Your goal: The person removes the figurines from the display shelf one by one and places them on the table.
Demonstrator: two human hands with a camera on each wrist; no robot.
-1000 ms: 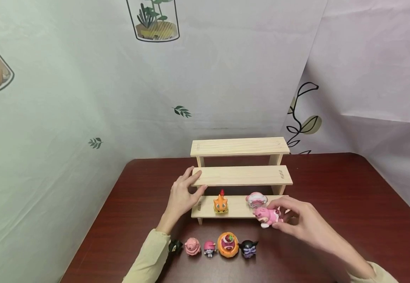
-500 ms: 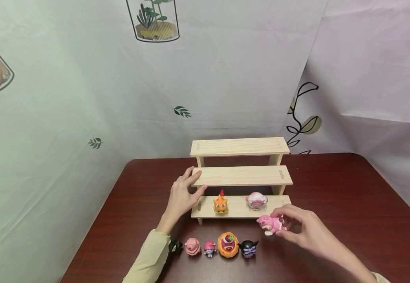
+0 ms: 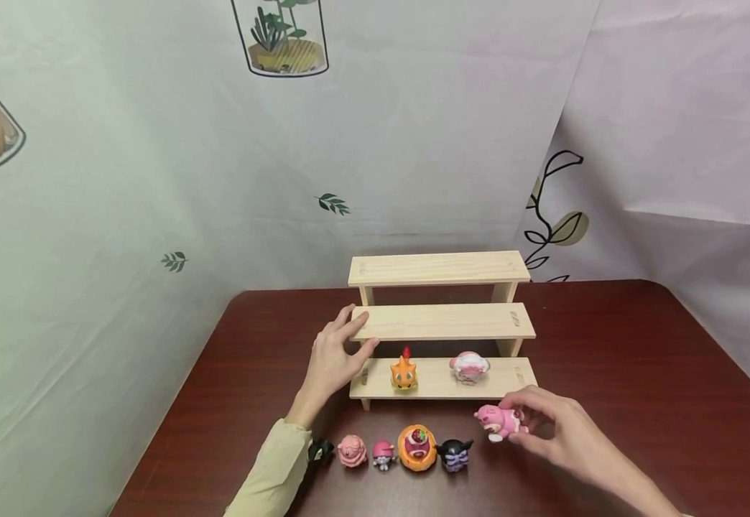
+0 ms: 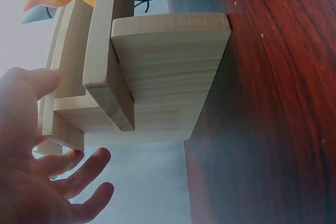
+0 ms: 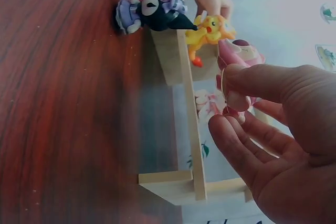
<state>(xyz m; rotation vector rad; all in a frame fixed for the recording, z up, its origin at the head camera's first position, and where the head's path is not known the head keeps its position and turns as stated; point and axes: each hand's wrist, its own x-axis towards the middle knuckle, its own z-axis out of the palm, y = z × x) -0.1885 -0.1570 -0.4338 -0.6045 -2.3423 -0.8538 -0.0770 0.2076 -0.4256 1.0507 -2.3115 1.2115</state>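
Note:
In the head view my right hand (image 3: 559, 429) pinches a pink bear-like figurine (image 3: 501, 422) between thumb and fingers. The figurine lies sideways in the grip, in front of the lowest step's right end. My left hand (image 3: 335, 360) grips the left end of the middle step of a wooden three-step display stand (image 3: 442, 322); in the left wrist view the thumb (image 4: 44, 81) lies against the plank. On the lowest step stand an orange figurine (image 3: 404, 374) with a red tail tip and a pink-and-white figurine (image 3: 470, 367). The right wrist view shows the held figurine (image 5: 241, 53) partly hidden by fingers.
A row of figurines stands before the stand: a dark one (image 3: 320, 450) partly behind the left sleeve, a pink one (image 3: 352, 451), a small pink-capped one (image 3: 383, 454), an orange round one with a strawberry (image 3: 417, 448), and a black-and-purple one (image 3: 455, 454). The table (image 3: 614, 359) is dark red.
My right hand has drawn the pink bear-like figurine away from the lowest step, toward the front and slightly right. My left hand and the stand have stayed put.

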